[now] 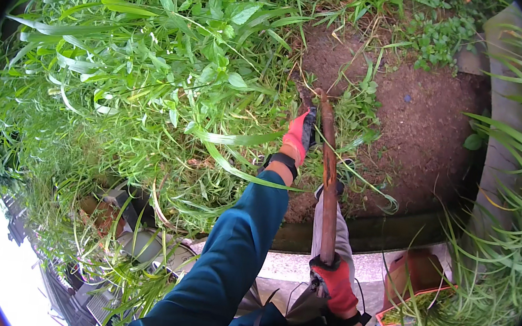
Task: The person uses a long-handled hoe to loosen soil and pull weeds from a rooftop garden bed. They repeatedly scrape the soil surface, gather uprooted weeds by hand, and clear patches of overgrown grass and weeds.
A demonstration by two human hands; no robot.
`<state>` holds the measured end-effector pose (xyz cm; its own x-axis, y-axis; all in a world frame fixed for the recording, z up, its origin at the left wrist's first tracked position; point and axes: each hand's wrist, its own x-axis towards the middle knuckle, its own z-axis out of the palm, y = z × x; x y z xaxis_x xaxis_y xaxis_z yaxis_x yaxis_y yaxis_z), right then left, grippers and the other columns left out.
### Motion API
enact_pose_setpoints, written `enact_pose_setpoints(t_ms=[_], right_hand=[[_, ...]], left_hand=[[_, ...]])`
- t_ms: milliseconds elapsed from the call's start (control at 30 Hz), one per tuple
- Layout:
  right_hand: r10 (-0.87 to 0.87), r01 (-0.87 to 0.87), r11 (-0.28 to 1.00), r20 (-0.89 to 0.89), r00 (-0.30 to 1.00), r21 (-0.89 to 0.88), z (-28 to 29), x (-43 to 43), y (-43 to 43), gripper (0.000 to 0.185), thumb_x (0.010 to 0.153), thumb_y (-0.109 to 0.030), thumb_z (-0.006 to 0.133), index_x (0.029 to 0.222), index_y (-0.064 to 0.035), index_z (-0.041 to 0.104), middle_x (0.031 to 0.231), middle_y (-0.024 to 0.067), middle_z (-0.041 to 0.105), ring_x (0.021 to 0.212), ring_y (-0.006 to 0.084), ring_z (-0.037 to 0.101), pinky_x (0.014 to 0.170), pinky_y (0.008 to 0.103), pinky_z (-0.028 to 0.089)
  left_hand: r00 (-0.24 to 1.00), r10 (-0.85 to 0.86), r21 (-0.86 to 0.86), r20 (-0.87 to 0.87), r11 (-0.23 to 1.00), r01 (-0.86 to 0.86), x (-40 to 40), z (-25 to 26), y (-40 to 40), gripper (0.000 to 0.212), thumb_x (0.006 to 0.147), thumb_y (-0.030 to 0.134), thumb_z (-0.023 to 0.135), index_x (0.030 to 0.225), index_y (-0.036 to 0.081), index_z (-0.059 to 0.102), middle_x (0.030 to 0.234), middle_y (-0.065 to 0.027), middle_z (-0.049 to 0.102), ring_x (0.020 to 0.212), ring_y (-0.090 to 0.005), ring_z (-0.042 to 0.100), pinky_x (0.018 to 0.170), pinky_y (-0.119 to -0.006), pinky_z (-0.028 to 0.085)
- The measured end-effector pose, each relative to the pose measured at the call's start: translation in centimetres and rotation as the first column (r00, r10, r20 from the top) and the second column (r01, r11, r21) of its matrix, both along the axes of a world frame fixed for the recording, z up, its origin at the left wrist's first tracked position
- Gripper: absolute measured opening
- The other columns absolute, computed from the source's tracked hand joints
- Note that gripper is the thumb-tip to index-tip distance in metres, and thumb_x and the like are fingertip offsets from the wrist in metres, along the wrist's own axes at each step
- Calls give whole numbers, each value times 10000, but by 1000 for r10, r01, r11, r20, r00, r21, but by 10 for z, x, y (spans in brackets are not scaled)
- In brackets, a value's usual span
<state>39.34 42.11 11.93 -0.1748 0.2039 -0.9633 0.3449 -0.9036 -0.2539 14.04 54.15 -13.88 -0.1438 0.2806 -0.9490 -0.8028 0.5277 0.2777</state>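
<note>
My right hand (335,283), in a red and black work glove, grips the lower end of a long reddish-brown wooden handle (328,166) close to my body. The handle runs away from me, its bark-like surface split midway, and its far end rests among weeds. Just left of that far end is my left hand (300,131), gloved the same way and seen edge-on. Its fingertips are beside a dark, dirty clump (303,90), and whether they hold it I cannot tell. Cut or loose weeds (357,101) lie right of the handle.
Dense tall grass and leafy weeds (156,69) fill the left. Bare brown soil (420,123) spreads to the right, bordered by a curved concrete edge (502,118). An orange-brown planter (414,277) stands lower right. My shoe (335,186) is by the bed's near edge.
</note>
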Motion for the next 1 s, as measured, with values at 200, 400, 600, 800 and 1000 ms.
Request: enact_pose_setpoints(t_ms=[200, 400, 600, 800, 1000], right_hand=[[-174, 168, 980, -53, 983, -108, 23, -2, 22, 105, 791, -78, 704, 831, -13, 632, 627, 44, 598, 482, 147, 576, 447, 286, 458], [-81, 83, 996, -40, 996, 39, 28, 6, 14, 120, 776, -60, 708, 836, 5, 626, 685, 48, 619, 567, 125, 584, 513, 277, 464], [-421, 361, 881, -158, 893, -305, 51, 14, 9, 136, 832, -124, 636, 825, 9, 607, 614, 65, 565, 464, 188, 559, 419, 308, 446], [-339, 346, 913, 68, 938, -214, 78, 23, 12, 147, 822, -185, 667, 820, -44, 626, 598, 47, 552, 442, 196, 532, 411, 332, 441], [-297, 314, 933, 114, 948, -176, 72, 57, 4, 162, 810, -183, 695, 845, -47, 614, 631, 58, 577, 460, 207, 542, 421, 352, 449]], left_hand=[[996, 86, 73, -7, 994, -85, -50, 43, -43, 259, 942, 355, 536, 1042, 129, 615, 759, -21, 558, 638, -163, 510, 591, -290, 421], [959, 268, 206, 95, 937, -283, -78, 101, -91, 241, 930, 372, 552, 1007, 154, 617, 677, -5, 520, 567, -154, 469, 541, -290, 394], [955, 293, 271, 39, 917, -292, -69, 200, -151, 193, 968, 239, 521, 1098, 125, 609, 938, -5, 607, 751, -109, 523, 643, -266, 439], [938, 301, 198, 174, 922, -333, -57, 285, -170, 276, 966, 260, 526, 1181, 102, 594, 835, -20, 640, 643, -133, 565, 564, -280, 473], [993, -57, 272, -103, 959, 83, -64, 361, -217, 237, 986, 260, 474, 969, 51, 585, 715, -26, 546, 568, -120, 498, 506, -258, 409]])
